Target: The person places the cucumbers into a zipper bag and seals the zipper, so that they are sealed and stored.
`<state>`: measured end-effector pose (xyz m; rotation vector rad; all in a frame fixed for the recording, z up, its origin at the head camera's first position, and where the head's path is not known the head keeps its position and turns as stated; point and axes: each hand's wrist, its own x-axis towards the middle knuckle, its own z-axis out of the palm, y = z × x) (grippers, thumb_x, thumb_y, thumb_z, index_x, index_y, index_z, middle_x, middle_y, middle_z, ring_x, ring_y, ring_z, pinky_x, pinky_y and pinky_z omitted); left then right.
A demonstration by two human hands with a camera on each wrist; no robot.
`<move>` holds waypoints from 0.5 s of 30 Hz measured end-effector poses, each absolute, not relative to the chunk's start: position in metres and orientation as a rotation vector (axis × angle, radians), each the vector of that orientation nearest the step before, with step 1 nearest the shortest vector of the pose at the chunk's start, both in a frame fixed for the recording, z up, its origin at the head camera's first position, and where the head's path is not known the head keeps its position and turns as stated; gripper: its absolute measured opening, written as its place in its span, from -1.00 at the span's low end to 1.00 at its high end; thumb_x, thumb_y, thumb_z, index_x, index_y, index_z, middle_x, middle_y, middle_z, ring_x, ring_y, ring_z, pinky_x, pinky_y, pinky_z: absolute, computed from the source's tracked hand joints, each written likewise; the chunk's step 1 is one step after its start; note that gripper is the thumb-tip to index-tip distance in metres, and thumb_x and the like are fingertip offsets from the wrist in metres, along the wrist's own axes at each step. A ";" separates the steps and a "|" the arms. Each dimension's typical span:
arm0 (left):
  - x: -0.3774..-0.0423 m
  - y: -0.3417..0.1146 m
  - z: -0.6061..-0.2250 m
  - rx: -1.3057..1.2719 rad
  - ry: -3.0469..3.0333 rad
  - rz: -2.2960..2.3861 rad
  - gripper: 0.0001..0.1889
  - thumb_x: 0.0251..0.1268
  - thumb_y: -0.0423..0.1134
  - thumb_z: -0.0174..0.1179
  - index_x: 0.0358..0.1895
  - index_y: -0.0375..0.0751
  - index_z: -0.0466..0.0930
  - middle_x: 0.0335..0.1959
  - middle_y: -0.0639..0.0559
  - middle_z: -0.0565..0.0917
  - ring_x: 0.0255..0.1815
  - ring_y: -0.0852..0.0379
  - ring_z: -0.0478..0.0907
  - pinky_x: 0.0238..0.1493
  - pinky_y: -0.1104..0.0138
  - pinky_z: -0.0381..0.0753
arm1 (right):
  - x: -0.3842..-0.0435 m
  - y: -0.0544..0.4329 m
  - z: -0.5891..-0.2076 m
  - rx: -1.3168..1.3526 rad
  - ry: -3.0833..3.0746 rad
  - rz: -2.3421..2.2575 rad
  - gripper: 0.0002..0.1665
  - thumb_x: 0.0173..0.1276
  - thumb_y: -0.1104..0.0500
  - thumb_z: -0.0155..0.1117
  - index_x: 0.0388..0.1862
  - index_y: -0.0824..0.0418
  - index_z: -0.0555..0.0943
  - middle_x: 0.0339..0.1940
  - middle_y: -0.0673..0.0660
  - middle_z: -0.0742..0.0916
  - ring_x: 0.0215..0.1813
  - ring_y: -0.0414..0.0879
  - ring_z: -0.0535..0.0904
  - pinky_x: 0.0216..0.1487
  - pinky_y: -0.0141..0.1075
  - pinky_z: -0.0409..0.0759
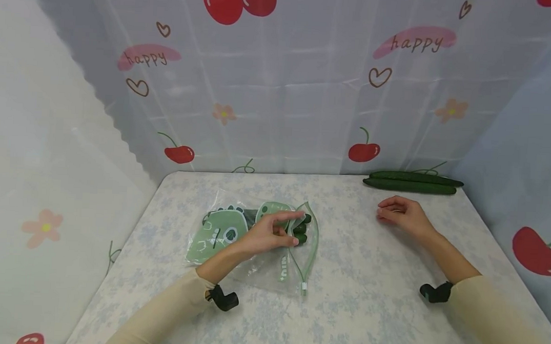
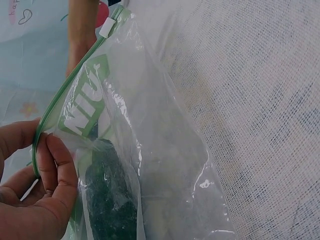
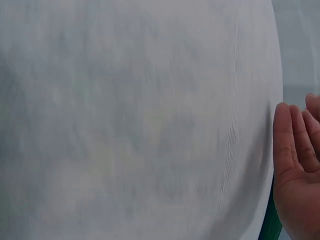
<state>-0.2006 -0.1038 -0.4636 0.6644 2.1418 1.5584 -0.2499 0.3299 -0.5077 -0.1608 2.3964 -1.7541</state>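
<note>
A clear zip bag (image 1: pixel 264 274) with a green cartoon print and a green zip edge lies on the table, its mouth toward the right. Several dark green cucumbers (image 1: pixel 302 229) are inside, their ends showing at the mouth. At that mouth my left hand (image 1: pixel 268 233) holds the bag's edge; the left wrist view has its fingers (image 2: pixel 61 165) bent about the green strip, with a cucumber (image 2: pixel 111 192) behind the film. My right hand (image 1: pixel 405 214) holds nothing, fingers loosely bent, just in front of two long cucumbers (image 1: pixel 411 186) at the back right.
A pale floral cloth (image 1: pixel 353 303) covers the table. White slider (image 1: pixel 304 285) sits at the near end of the zip strip. Printed curtains (image 1: pixel 306 91) rise behind the table and at both sides.
</note>
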 end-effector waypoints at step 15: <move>-0.203 -0.100 -0.462 0.656 2.155 1.543 -0.24 0.43 -0.31 0.45 0.65 0.00 0.39 0.53 -0.10 0.47 -0.51 0.27 0.39 -0.37 0.40 0.40 | -0.258 0.440 -0.503 0.534 2.549 -1.857 -0.84 0.55 -0.05 0.41 -0.01 -0.07 0.69 -0.42 -0.42 0.72 -0.35 -0.46 0.73 -0.26 -0.52 0.70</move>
